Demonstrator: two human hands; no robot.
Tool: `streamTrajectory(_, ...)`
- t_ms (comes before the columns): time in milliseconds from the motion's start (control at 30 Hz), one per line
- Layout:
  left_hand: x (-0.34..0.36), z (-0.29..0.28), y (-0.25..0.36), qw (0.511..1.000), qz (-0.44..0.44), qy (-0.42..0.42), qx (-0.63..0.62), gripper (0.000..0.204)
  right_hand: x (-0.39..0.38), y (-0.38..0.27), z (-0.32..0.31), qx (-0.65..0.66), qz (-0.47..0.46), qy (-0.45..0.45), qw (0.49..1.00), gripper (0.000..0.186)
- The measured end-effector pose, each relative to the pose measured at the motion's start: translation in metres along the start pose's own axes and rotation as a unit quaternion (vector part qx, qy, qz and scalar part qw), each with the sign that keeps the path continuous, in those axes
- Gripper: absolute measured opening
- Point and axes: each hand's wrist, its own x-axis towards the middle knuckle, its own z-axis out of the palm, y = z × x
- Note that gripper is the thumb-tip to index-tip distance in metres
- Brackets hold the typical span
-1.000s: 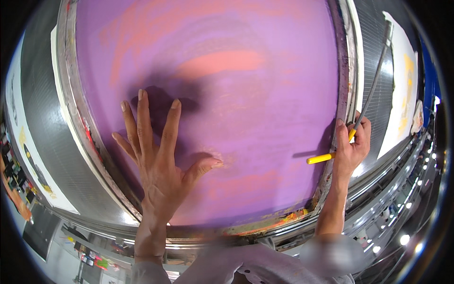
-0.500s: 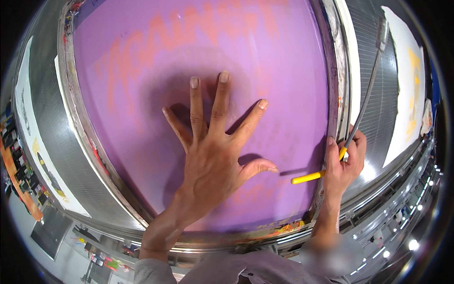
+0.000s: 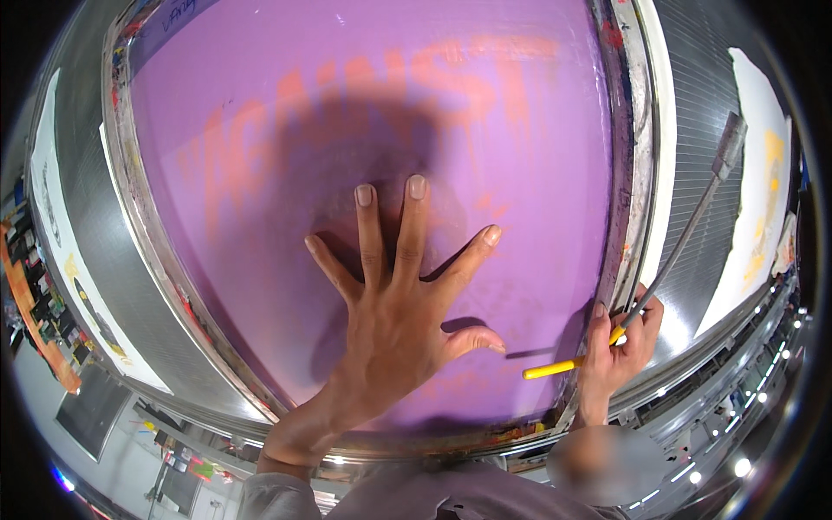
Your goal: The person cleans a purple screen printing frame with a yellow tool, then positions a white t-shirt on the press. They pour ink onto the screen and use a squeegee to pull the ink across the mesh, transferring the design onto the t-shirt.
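Where the picture's lower edge cuts across the person, grey clothing fills the middle and a grey sleeve ends at the left forearm. The left hand is spread palm down over the purple screen, its fingers straight and fanned, thumb out to the right, gripping nothing. Dark shadows lie close along the fingers; whether the palm presses on the surface or is just above it, I cannot tell. Near the right side of the frame, the right hand is closed around the yellow handle of a rod. The handle's end juts left over the screen, and the thin grey shaft slants up and away to the right, ending in a blunt grey head.

The screen lies in the centre, inside the frame, which is worn and spotted with red, yellow and dark paint. Beyond the left fingertips, orange lettering arches across it. Grey ribbed boards show on either side. A white sheet with yellow marks is on the right, another sheet with dark and yellow print on the left. Farther off, small bright lights dot the lower right.
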Motion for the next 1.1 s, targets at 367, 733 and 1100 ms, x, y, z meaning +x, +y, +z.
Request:
streamTrajectory(367, -0.001, 0.007, -0.003, 0.999, 0.004, -0.002, 0.042, 0.091, 0.000, 0.000, 0.000, -0.007, 0.030, -0.008, 1.000, 0.014)
streamTrajectory(733, -0.004, 0.010, -0.002, 0.999, -0.002, -0.001, 0.049, 0.087, -0.004, 0.004, -0.006, -0.036, 0.036, -0.027, 0.998, 0.022)
streamTrajectory(1100, -0.004, 0.013, -0.003, 0.999, -0.001, -0.001, 0.052, 0.085, -0.003, -0.001, -0.004, -0.015, 0.075, -0.018, 0.997, 0.028)
